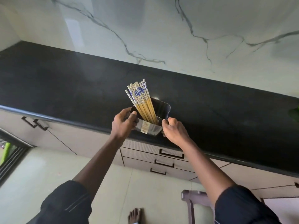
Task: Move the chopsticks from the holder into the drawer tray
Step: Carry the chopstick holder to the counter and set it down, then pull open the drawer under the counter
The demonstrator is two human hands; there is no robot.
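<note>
Chopsticks [140,101] stand bunched in a dark holder [159,110] at the front edge of the black desk [64,81], both hands clasped on the holder's sides.

They lean toward the left corner of the holder, patterned blue-and-white tops up and plain yellow shafts down inside; they look light, stiff and smooth, so a loose pinch would likely let single sticks slide out. The best hold is probably around the whole bundle at the upper shafts, just above the rim, where they lie tight together. The left hand [123,124] wraps the holder's left wall, the right hand [174,129] grips its right wall, and neither touches the sticks. The drawers [171,153] below the desk are closed, and no tray shows.
</note>
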